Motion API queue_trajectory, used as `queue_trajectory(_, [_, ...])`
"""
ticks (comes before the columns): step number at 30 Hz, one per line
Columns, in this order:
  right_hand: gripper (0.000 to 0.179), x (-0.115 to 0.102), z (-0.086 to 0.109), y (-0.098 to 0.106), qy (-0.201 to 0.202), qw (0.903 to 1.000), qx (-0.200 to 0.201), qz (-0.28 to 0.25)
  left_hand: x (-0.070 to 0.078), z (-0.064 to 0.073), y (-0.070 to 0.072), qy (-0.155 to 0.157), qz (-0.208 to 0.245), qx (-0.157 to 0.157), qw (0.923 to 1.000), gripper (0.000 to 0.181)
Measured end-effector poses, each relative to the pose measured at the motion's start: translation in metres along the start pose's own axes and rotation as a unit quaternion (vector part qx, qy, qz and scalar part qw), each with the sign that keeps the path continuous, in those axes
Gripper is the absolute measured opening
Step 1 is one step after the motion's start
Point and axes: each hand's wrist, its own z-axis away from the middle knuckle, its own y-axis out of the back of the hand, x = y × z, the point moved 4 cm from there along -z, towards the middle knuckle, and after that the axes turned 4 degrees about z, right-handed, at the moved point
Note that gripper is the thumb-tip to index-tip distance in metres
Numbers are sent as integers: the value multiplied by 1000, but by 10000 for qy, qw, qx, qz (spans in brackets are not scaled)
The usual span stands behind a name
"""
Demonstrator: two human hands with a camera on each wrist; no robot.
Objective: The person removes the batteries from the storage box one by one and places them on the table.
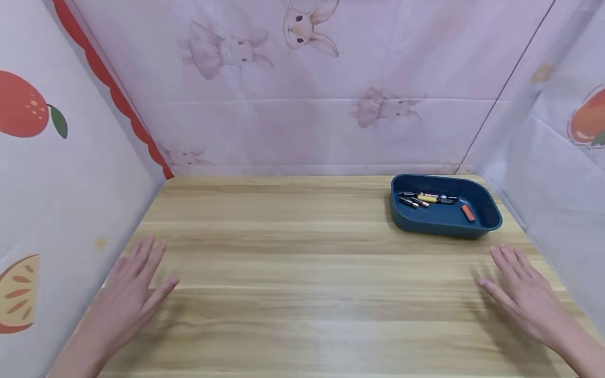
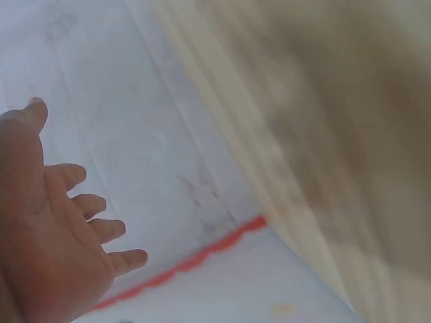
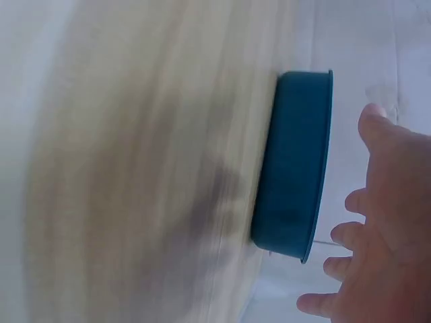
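Above the surface (image 1: pixel 302 294), the left hand (image 1: pixel 126 294) and right hand (image 1: pixel 524 296) hover well apart, fingers extended, thumbs out, holding nothing. Just ahead of the right hand's fingertips stands the blue bin (image 1: pixel 439 229), far from the left hand, with small cylinders (image 1: pixel 427 198) and a red piece (image 1: pixel 468 213) inside. A careless forward reach could bump the bin; the cylinders, being round, might roll from a loose pinch.
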Motion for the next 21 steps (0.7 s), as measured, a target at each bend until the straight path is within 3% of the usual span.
queue_trajectory(8, [71, 22, -20, 13, -377, 9947, 69, -950, 44, -56, -9, -371, 598, 76, 9975, 75])
queue_trajectory(15, [70, 38, -40, 26, -718, 9862, -156, -1485, 71, -93, -22, -296, 1093, -258, 9932, 74])
queue_trajectory(17, [69, 45, -45, 30, -932, 9820, -267, -1620, 76, -104, -27, -176, 1342, -350, 9902, 73])
queue_trajectory(21, [68, 61, -53, 34, -1243, 9668, -385, -2199, 85, -133, -39, -15, 2069, -507, 9771, 71])
